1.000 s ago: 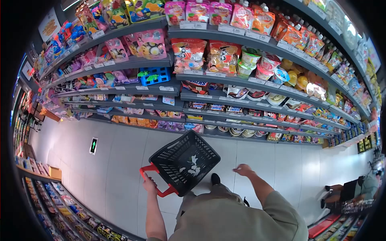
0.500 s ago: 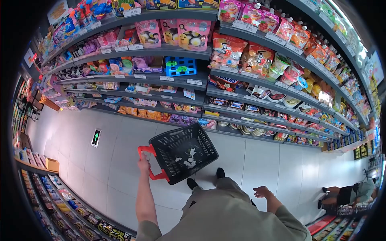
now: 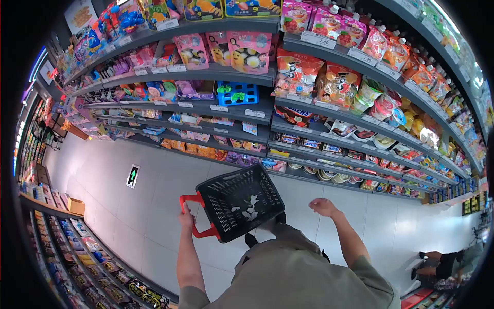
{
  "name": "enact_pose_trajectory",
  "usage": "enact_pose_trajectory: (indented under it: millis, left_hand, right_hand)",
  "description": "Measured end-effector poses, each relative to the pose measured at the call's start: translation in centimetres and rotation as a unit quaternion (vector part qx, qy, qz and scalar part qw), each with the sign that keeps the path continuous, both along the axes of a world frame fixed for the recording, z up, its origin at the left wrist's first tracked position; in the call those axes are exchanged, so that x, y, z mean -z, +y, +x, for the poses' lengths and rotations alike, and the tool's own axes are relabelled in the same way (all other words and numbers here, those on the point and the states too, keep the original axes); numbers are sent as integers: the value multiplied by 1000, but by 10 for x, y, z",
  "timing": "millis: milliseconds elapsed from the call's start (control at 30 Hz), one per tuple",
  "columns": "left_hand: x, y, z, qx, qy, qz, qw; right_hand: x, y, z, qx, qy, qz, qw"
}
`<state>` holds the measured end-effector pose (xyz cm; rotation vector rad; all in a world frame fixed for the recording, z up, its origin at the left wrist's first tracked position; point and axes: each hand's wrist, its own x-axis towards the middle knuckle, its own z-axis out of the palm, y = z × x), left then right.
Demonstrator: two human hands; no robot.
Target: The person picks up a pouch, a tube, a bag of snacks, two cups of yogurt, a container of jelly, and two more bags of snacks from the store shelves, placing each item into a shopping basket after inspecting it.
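My left hand (image 3: 187, 218) is closed around the red handle (image 3: 206, 233) of a black plastic shopping basket (image 3: 217, 210). The basket hangs in front of my legs with its opening toward me. A few crumpled-looking white pieces (image 3: 250, 210) lie at its bottom; I cannot make out what they are. To the right of the basket, my right hand (image 3: 323, 207) is held out over the floor, fingers loosely bent and apart, with nothing in it. It touches neither the basket nor the shelves.
Long shelves of packaged snacks (image 3: 337, 85) and jelly pouches curve across the front. Another shelf row (image 3: 98, 257) runs along the lower left. A green arrow sign (image 3: 133, 176) is set in the tiled floor (image 3: 159, 201). Another person (image 3: 442, 263) is at the far right.
My right hand has risen and moved forward, away from my side. The basket has shifted slightly right and down in view with my left hand still on its handle. One foot has moved.
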<state>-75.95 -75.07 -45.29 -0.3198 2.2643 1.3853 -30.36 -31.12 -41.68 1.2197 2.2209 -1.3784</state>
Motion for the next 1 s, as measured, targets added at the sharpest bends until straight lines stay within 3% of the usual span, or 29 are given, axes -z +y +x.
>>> enact_pose_trajectory:
  millis: [67,133,233,333,467,533,567,633,667,733,833,1000]
  left_hand:
    - [16,-10,2,-8,13,-53,998]
    - [66,-23,-6,-26,148,-206,967]
    - [25,-3,27,-31,101,-218,970]
    - [15,1,33,-16,51,-276,960]
    - [26,0,21,18,87,-325,942]
    - [62,-24,-1,66,20,-310,948]
    - [50,-24,1,62,23,-314,947]
    - [18,0,16,18,-37,-268,963]
    - [7,7,23,17,-37,-266,963]
    - [-4,14,33,-58,-33,-145,987]
    - [1,11,38,-76,-24,-92,993]
    - [0,17,44,-80,7,-93,992]
  right_hand:
    - [-25,26,-36,-36,56,20,998]
    - [-66,49,-67,-79,81,50,992]
    - [-125,81,-102,-105,171,75,977]
    - [-177,123,-134,-116,298,60,946]
    - [-273,174,-182,-45,451,208,867]
    - [-319,185,-207,-17,451,396,800]
    - [-322,193,-222,-17,455,392,799]
    - [-328,207,-243,10,323,561,762]
    - [-328,215,-252,9,324,562,761]
    - [-322,231,-265,2,253,528,811]
    - [-316,244,-276,-5,247,563,789]
    - [-328,240,-283,12,241,585,774]
